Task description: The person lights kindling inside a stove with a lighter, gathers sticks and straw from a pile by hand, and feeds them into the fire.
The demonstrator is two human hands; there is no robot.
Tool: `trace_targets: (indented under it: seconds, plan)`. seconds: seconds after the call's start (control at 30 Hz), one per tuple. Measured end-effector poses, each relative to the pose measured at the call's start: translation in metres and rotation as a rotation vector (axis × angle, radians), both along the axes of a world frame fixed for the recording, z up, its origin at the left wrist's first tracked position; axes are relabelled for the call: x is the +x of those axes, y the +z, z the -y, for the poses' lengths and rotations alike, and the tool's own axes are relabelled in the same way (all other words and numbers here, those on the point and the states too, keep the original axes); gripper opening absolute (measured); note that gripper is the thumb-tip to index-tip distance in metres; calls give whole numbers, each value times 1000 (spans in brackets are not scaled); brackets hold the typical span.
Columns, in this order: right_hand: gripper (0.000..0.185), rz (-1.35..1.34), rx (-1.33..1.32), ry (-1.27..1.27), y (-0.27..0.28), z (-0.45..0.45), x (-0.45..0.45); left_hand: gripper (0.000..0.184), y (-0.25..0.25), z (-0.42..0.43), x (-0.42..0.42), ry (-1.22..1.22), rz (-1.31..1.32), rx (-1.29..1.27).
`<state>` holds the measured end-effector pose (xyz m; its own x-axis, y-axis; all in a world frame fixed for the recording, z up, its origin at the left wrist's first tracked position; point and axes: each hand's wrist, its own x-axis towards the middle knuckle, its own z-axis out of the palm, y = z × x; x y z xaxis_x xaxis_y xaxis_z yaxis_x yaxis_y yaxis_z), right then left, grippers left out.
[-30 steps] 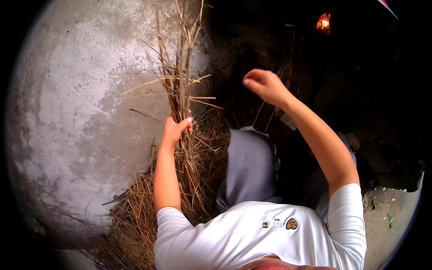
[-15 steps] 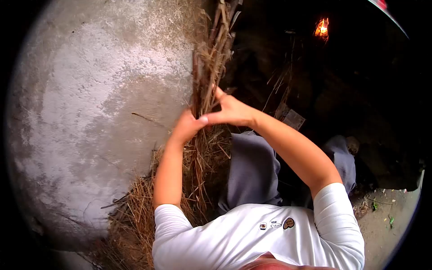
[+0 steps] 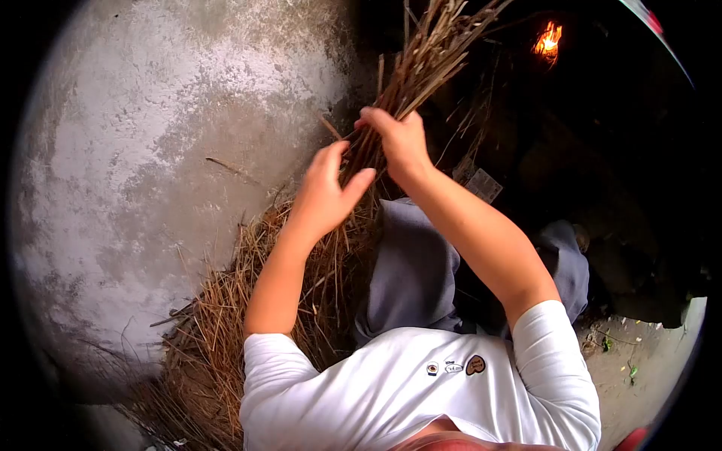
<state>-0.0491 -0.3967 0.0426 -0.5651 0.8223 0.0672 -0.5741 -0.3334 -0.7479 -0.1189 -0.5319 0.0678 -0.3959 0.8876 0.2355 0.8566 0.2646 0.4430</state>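
Observation:
A bundle of dry stalks (image 3: pixel 429 64) slants up and to the right, its tips fanned out at the top of the view. Around its lower part my right hand (image 3: pixel 402 143) is closed, the thumb lying across the stalks. Just left of the bundle's lower end is my left hand (image 3: pixel 327 188), open, with thumb and fingers apart; whether it touches the stalks I cannot tell. Below my left hand, a heap of loose straw and thin twigs (image 3: pixel 226 323) lies against the wall.
A rough, stained wall (image 3: pixel 143 150) stands on the left. Small flames (image 3: pixel 548 39) burn in the dark area at the upper right. A pale flat piece (image 3: pixel 483 186) lies beyond my knee. Bare ground (image 3: pixel 639 349) with scraps shows at the lower right.
The bundle has tilted from nearly upright toward the right, its tips nearer the flames. My right hand has shifted up and now grips it; my left hand has opened and come off it.

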Motion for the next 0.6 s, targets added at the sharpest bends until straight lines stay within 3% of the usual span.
trace_targets:
  seconds: [0.03, 0.07, 0.1, 0.2, 0.23, 0.37, 0.43, 0.6]
  plan:
    - [11, -7, -9, -52, 0, -9, 0, 60, 0, 9, -5, 7, 133, 161]
    - [10, -14, -15, -71, -1, -18, 2, 59, -3, 20, -12, 54, 67, 264]
    - [10, 24, -2, -106, -6, -27, 3, 78, -5, 30, -12, 79, 9, 260]
    - [10, -10, -9, -155, -3, -33, 1, 115, -26, 34, 6, 116, 102, 58]
    - [10, -52, -24, -165, 3, -30, -1, 118, -24, 28, 20, 126, 108, -36]
    - [11, -153, 7, -190, 35, -32, 8, 120, -35, 13, 31, 187, -5, -78]
    - [13, -174, 14, -192, 49, -37, 17, 115, -39, 10, 22, 252, -227, 82]
    - [10, -296, -17, -191, 67, -30, 31, 108, -37, -1, -6, 204, -152, 236]
